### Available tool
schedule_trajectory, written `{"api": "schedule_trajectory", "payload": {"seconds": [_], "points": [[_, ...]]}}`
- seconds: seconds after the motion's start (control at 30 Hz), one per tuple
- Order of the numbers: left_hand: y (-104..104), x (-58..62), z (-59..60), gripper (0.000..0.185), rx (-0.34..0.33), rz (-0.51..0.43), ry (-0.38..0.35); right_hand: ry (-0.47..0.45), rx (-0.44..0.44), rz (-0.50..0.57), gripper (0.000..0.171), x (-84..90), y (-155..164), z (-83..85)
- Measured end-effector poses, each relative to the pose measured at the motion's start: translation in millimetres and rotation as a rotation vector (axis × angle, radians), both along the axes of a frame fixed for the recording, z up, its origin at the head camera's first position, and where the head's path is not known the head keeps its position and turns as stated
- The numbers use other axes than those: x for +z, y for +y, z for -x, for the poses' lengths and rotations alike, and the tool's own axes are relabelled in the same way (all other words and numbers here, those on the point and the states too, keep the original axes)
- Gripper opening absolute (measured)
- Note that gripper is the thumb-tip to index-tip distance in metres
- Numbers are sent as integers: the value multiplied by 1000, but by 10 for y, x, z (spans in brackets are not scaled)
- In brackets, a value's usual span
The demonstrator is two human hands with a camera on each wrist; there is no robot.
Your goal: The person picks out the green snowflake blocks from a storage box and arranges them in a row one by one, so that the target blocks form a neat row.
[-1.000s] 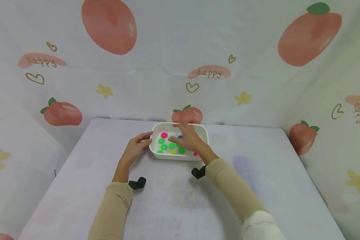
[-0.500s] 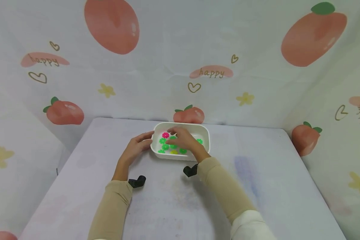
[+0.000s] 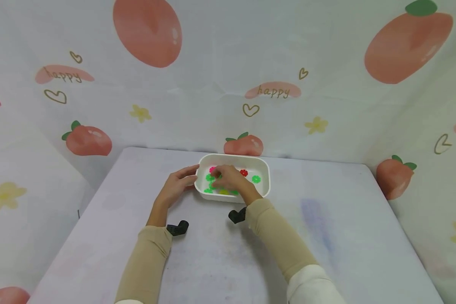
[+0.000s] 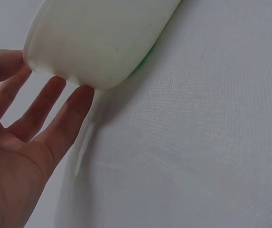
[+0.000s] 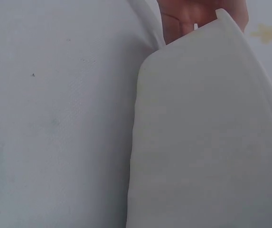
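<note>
Head view is showing a white tray [image 3: 264, 169] that is sitting on the table [image 3: 327, 236] near its far edge, with small flower-shaped pieces inside: green ones [image 3: 256, 179], a red one [image 3: 244, 172] and a pink one [image 3: 212, 169]. The right hand [image 3: 231, 179] is reaching into the tray over the green pieces; its fingers are bending down, but I cannot tell if they are pinching a piece. The left hand [image 3: 176, 185] is resting against the tray's left end with straight, relaxed fingers [image 4: 74, 107] touching the outer wall, and is gripping nothing. Both arms are wearing beige sleeves [image 3: 277, 236]. A cloth printed with peaches [image 3: 148, 29] is hanging behind the table.
</note>
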State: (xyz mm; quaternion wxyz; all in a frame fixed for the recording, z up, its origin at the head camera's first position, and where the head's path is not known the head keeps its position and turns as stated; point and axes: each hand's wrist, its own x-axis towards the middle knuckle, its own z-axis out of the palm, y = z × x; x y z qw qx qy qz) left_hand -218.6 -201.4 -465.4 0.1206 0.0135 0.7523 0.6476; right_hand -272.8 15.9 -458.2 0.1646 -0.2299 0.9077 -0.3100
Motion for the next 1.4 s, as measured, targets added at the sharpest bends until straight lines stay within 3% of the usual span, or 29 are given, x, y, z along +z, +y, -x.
{"api": "schedule_trajectory", "payload": {"seconds": [0.13,0.33,0.47,0.67,0.9,1.4], "points": [[26,146,-55,48,-19,-20,-13,22,-3,-46,36,-6,-13,-5],[35,162,-52,48,-28,-9,-22,76,-14,-116,27,-4,-24,-22],[19,127,-18,49,-34,-37,-25,77,-29,-145,25,11,-33,-36],[-33,-27,85,47,-32,-79,-16,88,-38,-170,24,21,-46,-33],[-49,-112,127,47,-33,-101,7,56,-60,-117,25,19,-33,-61],[-79,-121,106,46,-31,-80,-31,10,-58,59,17,149,128,-85]]}}
